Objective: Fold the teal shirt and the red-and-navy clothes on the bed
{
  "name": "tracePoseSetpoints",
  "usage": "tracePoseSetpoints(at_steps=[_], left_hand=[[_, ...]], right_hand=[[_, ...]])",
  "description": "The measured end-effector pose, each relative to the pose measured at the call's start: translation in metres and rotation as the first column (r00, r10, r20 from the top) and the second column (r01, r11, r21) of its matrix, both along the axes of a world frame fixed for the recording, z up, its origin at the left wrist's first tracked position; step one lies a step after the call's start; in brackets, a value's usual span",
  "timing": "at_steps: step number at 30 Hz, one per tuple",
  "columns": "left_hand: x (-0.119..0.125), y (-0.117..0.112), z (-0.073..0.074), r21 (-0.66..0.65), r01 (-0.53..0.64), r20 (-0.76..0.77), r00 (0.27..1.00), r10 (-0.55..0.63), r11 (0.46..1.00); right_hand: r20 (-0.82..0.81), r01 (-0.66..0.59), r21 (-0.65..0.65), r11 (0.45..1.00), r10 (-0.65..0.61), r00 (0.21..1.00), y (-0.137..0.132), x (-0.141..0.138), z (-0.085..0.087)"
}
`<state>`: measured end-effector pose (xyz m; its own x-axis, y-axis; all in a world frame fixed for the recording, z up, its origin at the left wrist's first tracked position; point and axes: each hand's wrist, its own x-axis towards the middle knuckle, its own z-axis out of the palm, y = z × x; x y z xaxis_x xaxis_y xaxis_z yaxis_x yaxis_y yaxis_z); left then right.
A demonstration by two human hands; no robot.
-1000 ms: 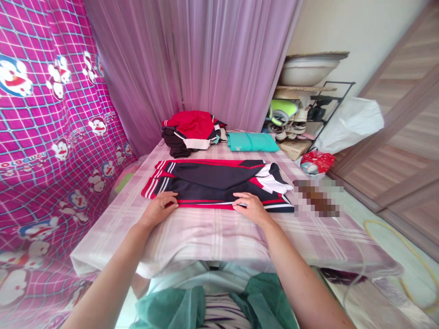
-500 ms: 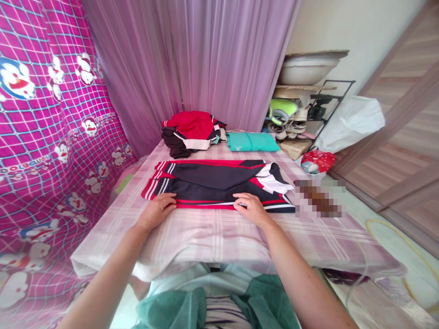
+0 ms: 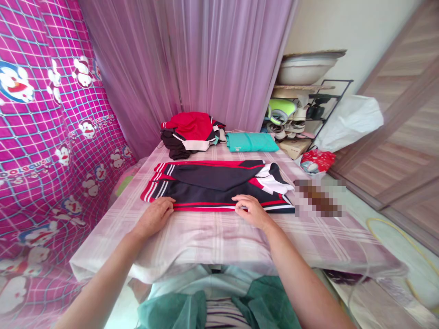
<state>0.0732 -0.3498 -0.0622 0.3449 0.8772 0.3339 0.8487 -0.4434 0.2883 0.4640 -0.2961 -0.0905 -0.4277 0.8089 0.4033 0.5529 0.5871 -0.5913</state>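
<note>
A navy, red and white sports jacket [image 3: 209, 180] lies folded lengthwise on the table, its striped cuffs and hem to the left and its white collar to the right. My left hand [image 3: 158, 214] rests on its near edge close to the striped end, fingers lying on the cloth. Further right along the same edge, my right hand [image 3: 252, 211] touches the jacket with bent fingers, the thumb apart from them. Neither hand lifts the cloth.
A plaid cloth covers the table [image 3: 212, 237]. Behind the jacket sit a heap of red and black clothes [image 3: 192, 132] and a folded teal item [image 3: 252, 142]. A blurred-out patch [image 3: 318, 198] lies at the right. Beyond stands a shoe rack [image 3: 298, 114].
My left hand has shifted slightly left and down along the near edge, its thumb now nearer the fingers. My right hand and the jacket stay almost as they were.
</note>
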Motion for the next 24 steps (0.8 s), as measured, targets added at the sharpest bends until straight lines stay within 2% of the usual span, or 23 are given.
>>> tracePoseSetpoints(at_steps=[4,8,12,15,17,20,24], left_hand=[[0.004,-0.003,0.004,-0.045,-0.001,-0.066,0.998,-0.002,0.999],[-0.009,0.006,0.013,-0.039,-0.034,-0.053,0.998,0.032,0.999],[-0.035,0.025,0.013,0.068,-0.15,-0.112,0.981,0.157,0.986],[-0.047,0.037,0.004,0.014,-0.282,-0.193,0.941,0.279,0.959],[-0.049,0.042,0.002,-0.05,-0.335,-0.23,0.92,0.316,0.941],[-0.046,0.047,0.012,-0.084,-0.38,-0.268,0.899,0.347,0.921],[-0.038,0.055,0.027,-0.003,-0.379,-0.269,0.892,0.365,0.925]], right_hand=[[0.068,0.018,0.029,0.999,-0.019,0.997,-0.001,-0.004,-0.003],[0.057,0.029,0.028,0.999,-0.03,0.998,-0.002,-0.006,-0.001],[-0.014,0.034,0.022,0.999,-0.033,0.999,-0.001,-0.007,0.004],[-0.04,0.038,0.034,0.999,-0.037,0.999,-0.001,-0.009,0.006],[-0.04,0.043,0.044,0.998,-0.041,0.998,-0.001,-0.009,0.005],[-0.033,0.076,0.06,0.995,-0.074,0.997,-0.001,-0.01,0.006],[0.001,0.17,0.168,0.971,-0.173,0.985,0.007,-0.016,0.017]])
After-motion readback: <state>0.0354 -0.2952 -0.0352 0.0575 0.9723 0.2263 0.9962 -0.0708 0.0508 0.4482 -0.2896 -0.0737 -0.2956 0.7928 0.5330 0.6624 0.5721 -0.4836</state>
